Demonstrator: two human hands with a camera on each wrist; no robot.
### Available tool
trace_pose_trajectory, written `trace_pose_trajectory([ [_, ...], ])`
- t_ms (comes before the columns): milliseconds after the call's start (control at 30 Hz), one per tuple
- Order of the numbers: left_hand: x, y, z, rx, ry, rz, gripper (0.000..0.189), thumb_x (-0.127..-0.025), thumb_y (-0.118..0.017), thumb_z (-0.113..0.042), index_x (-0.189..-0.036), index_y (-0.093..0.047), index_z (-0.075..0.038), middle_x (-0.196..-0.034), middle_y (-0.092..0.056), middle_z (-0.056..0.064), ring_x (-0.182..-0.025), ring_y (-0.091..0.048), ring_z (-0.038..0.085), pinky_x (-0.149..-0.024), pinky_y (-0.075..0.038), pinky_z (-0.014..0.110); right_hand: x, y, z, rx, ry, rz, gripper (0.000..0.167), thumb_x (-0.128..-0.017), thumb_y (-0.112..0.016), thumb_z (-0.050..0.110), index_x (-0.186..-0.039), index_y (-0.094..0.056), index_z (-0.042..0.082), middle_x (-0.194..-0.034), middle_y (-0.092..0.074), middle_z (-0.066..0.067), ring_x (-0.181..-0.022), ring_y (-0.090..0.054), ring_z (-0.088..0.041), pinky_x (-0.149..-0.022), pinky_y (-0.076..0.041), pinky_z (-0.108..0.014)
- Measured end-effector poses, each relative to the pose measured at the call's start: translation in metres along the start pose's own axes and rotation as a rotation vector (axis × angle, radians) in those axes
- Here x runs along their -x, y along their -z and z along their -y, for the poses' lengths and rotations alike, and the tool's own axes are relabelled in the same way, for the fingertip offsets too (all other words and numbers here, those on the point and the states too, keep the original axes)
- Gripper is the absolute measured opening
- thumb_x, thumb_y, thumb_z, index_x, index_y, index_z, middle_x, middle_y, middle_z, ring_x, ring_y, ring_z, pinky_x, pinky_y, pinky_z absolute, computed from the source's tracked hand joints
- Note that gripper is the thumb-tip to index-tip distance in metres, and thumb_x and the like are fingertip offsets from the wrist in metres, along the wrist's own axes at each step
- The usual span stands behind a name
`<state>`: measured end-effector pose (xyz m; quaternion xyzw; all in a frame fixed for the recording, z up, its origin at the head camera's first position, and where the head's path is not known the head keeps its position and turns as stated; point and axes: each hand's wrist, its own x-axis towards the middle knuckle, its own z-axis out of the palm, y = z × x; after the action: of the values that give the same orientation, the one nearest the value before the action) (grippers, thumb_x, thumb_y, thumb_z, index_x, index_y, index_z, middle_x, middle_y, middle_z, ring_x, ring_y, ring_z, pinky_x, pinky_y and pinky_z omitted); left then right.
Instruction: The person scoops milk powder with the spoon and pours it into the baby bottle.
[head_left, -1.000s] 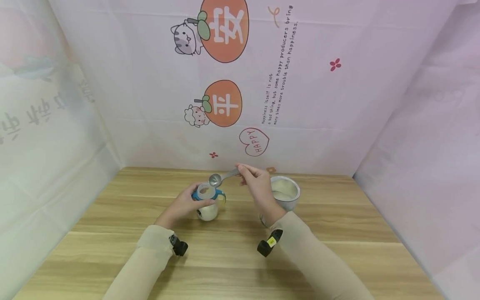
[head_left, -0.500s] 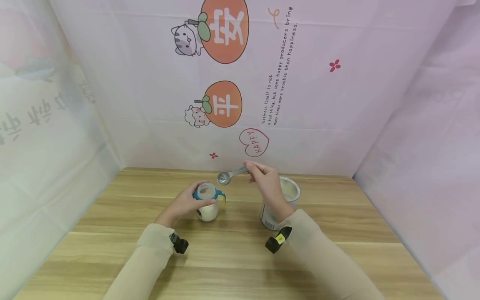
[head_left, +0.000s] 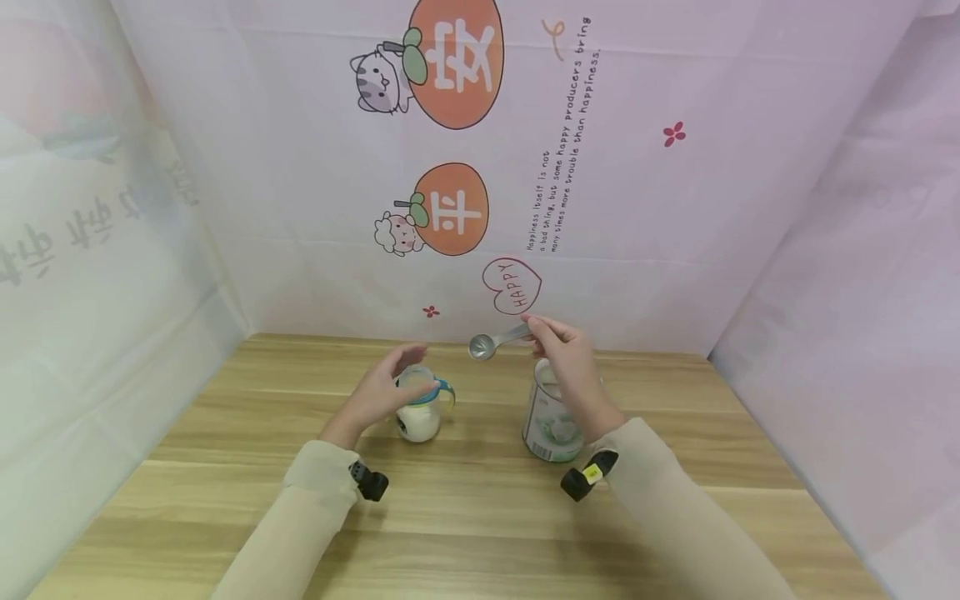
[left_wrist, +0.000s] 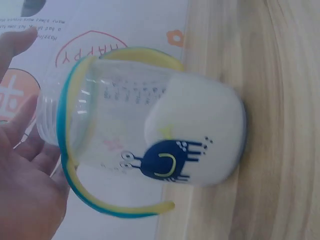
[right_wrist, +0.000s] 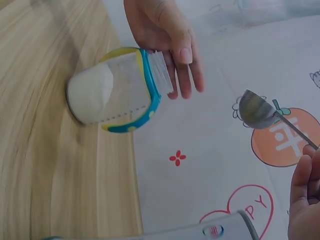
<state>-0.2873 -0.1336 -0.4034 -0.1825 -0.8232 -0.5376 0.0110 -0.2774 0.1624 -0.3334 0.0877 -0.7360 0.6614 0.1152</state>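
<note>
A clear baby bottle [head_left: 417,415] with a blue-and-yellow handled collar stands upright on the table, its lower part filled with white powder. It has no lid, and a dark blue cartoon animal [left_wrist: 162,159] is printed on its side. My left hand [head_left: 380,390] is beside and behind its neck, fingers loosely spread; whether any fingertip touches it I cannot tell. Up to the right, my right hand [head_left: 573,358] pinches the handle of a metal measuring spoon [head_left: 482,347], whose bowl [right_wrist: 256,109] is in the air between bottle and tin. Below that hand stands an open powder tin [head_left: 546,421], partly hidden.
The wood-grain table [head_left: 480,517] meets a printed cloth backdrop [head_left: 615,292] right behind the bottle and tin. Cloth side walls [head_left: 825,350] close in both sides. A strip of table separates bottle and tin.
The right hand has carried the spoon right and slightly up, away from the bottle's mouth to near the tin. The left hand has loosened its grip and lifted slightly; the bottle stays put.
</note>
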Motion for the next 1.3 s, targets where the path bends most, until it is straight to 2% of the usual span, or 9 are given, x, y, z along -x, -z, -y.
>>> trace_pose_trajectory([
  [200, -0.003, -0.005, -0.012, 0.059, -0.066, -0.051, 0.064, -0.09, -0.077, -0.035, -0.145, -0.048, -0.019, -0.144, -0.052, 0.004, -0.137, -0.043, 0.023, -0.115, -0.031, 0.046, -0.003, 0.02, 0.0, -0.003, 0.007, -0.025, 0.041, -0.1, -0.064, 0.035, -0.124, -0.069, 0.002, -0.086, -0.071, 0.003, -0.082, -0.063, -0.011, -0.077, -0.054, -0.023],
  [333, -0.007, -0.012, -0.02, 0.057, -0.11, -0.061, 0.061, -0.09, -0.078, -0.034, -0.143, -0.051, -0.018, -0.142, -0.055, 0.005, -0.134, -0.047, 0.021, -0.114, -0.033, 0.044, -0.003, 0.034, 0.003, 0.04, 0.017, -0.043, 0.046, -0.1, -0.062, 0.039, -0.127, -0.068, 0.002, -0.089, -0.07, 0.006, -0.082, -0.061, -0.01, -0.08, -0.054, -0.025],
  [500, -0.01, -0.026, -0.032, 0.056, -0.145, -0.041, 0.058, -0.091, -0.076, -0.032, -0.142, -0.052, -0.018, -0.141, -0.056, 0.004, -0.133, -0.048, 0.02, -0.113, -0.034, 0.044, -0.001, 0.052, 0.003, 0.032, 0.019, -0.049, 0.046, -0.101, -0.062, 0.039, -0.127, -0.067, 0.001, -0.092, -0.066, 0.0, -0.081, -0.057, -0.011, -0.08, -0.054, -0.025],
  [600, -0.013, -0.036, -0.037, 0.046, -0.183, -0.013, 0.058, -0.092, -0.076, -0.033, -0.142, -0.052, -0.016, -0.139, -0.057, 0.002, -0.133, -0.048, 0.018, -0.113, -0.035, 0.041, -0.001, 0.062, 0.0, 0.003, 0.046, -0.044, 0.043, -0.101, -0.062, 0.034, -0.125, -0.067, -0.001, -0.09, -0.066, 0.001, -0.079, -0.056, -0.01, -0.076, -0.053, -0.02],
  [733, -0.017, -0.048, -0.043, 0.039, -0.215, 0.021, 0.056, -0.092, -0.075, -0.031, -0.142, -0.052, -0.015, -0.139, -0.057, 0.004, -0.132, -0.049, 0.016, -0.113, -0.034, 0.037, 0.0, 0.073, -0.003, -0.029, 0.075, -0.058, 0.043, -0.1, -0.064, 0.031, -0.124, -0.067, -0.006, -0.088, -0.069, 0.001, -0.077, -0.058, -0.008, -0.075, -0.054, -0.02],
  [833, -0.021, -0.057, -0.046, 0.046, -0.219, 0.034, 0.056, -0.092, -0.076, -0.028, -0.141, -0.053, -0.014, -0.138, -0.058, 0.003, -0.131, -0.049, 0.016, -0.113, -0.034, 0.036, 0.002, 0.079, -0.004, -0.031, 0.078, -0.081, 0.045, -0.099, -0.066, 0.029, -0.124, -0.065, -0.009, -0.088, -0.07, 0.001, -0.076, -0.059, -0.008, -0.074, -0.054, -0.02],
  [1033, -0.03, -0.078, -0.05, 0.052, -0.201, 0.077, 0.058, -0.089, -0.078, -0.031, -0.141, -0.054, -0.019, -0.136, -0.057, -0.008, -0.13, -0.049, 0.013, -0.112, -0.035, 0.035, 0.007, 0.09, -0.007, -0.056, 0.05, -0.117, 0.046, -0.098, -0.069, 0.026, -0.124, -0.064, -0.01, -0.087, -0.071, 0.001, -0.076, -0.061, -0.009, -0.072, -0.054, -0.017],
  [1200, -0.036, -0.094, -0.05, 0.051, -0.205, 0.118, 0.061, -0.088, -0.079, -0.035, -0.141, -0.053, -0.019, -0.138, -0.056, -0.005, -0.13, -0.05, 0.013, -0.112, -0.035, 0.034, 0.009, 0.099, -0.01, -0.043, 0.042, -0.122, 0.045, -0.097, -0.069, 0.026, -0.124, -0.064, -0.01, -0.088, -0.072, 0.002, -0.076, -0.061, -0.007, -0.071, -0.054, -0.017],
  [1300, -0.04, -0.105, -0.049, 0.044, -0.192, 0.136, 0.068, -0.087, -0.08, -0.038, -0.144, -0.05, -0.017, -0.141, -0.055, -0.003, -0.131, -0.049, 0.013, -0.112, -0.035, 0.033, 0.011, 0.104, -0.011, 0.009, 0.035, -0.13, 0.044, -0.097, -0.069, 0.028, -0.124, -0.066, -0.007, -0.089, -0.071, 0.003, -0.074, -0.061, -0.006, -0.072, -0.054, -0.018],
])
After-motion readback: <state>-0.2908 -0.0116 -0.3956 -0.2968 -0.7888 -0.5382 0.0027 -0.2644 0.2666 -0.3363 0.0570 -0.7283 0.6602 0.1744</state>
